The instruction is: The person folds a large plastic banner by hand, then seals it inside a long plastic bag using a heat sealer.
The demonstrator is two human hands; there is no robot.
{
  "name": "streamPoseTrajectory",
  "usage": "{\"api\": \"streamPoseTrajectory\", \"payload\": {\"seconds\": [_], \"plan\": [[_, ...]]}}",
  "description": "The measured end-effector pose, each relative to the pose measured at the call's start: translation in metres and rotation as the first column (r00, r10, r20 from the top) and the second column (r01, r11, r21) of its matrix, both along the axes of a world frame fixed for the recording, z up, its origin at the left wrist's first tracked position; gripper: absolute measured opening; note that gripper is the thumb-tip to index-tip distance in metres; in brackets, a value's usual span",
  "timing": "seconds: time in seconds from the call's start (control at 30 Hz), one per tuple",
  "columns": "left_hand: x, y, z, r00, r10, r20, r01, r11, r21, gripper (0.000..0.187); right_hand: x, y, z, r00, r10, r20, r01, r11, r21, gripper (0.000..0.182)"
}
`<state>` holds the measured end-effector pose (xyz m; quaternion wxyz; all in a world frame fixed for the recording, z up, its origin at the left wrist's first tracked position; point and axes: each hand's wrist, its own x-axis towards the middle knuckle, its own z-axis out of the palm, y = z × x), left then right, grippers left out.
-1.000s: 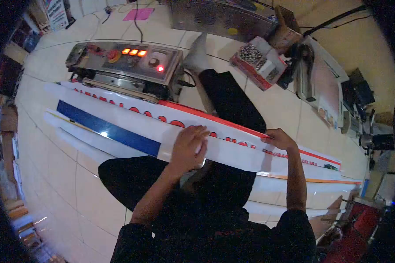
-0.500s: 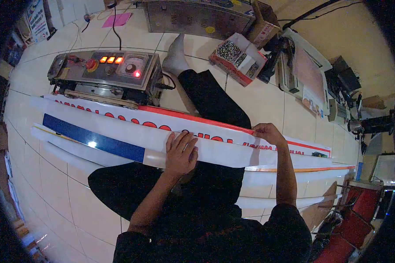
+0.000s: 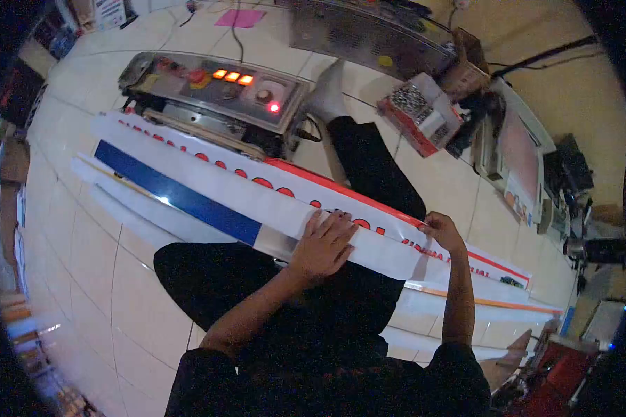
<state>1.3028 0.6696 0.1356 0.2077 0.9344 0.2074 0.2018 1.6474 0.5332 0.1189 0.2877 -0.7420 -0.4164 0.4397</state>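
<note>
A long white banner (image 3: 209, 186) with red lettering and a red edge lies folded lengthwise across my lap. My left hand (image 3: 325, 243) rests flat on its white fold, fingers spread. At the red edge to the right, my right hand (image 3: 441, 231) pinches the banner between thumb and fingers. A sealing machine (image 3: 215, 94) with lit orange switches and a red light stands beyond the banner's left part, whose far edge runs along it. A blue strip (image 3: 177, 194) lies on the near side of the banner.
A box of small metal parts (image 3: 419, 115) sits on the tiled floor beyond my leg, beside an open carton (image 3: 466, 68). A metal cabinet (image 3: 368, 48) stands at the back. A pink sheet (image 3: 240, 18) lies behind the machine. Red chairs (image 3: 560, 368) are at the lower right.
The view has turned, so the scene appears tilted and shifted right. My left hand has slid a little rightward along the fold. My right hand still grips the red edge.
</note>
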Motion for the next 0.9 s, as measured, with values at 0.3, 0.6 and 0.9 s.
{"api": "streamPoseTrajectory", "payload": {"seconds": [0.3,0.6,0.9], "plan": [[-0.002,0.001,0.000,0.993,0.113,0.018,-0.113,0.994,0.003,0.044,0.006,-0.005,0.009,0.994,-0.035,-0.102,0.037,0.999,0.011,0.016],[0.004,-0.005,-0.006,0.997,0.065,0.039,-0.066,0.998,0.010,0.044,0.006,-0.005,0.015,0.999,0.017,-0.036,-0.018,1.000,-0.011,0.017],[0.013,-0.012,-0.007,0.996,0.086,0.009,-0.086,0.996,-0.015,0.043,0.026,-0.029,0.010,0.998,-0.049,-0.050,0.045,0.996,-0.072,0.013]]}}
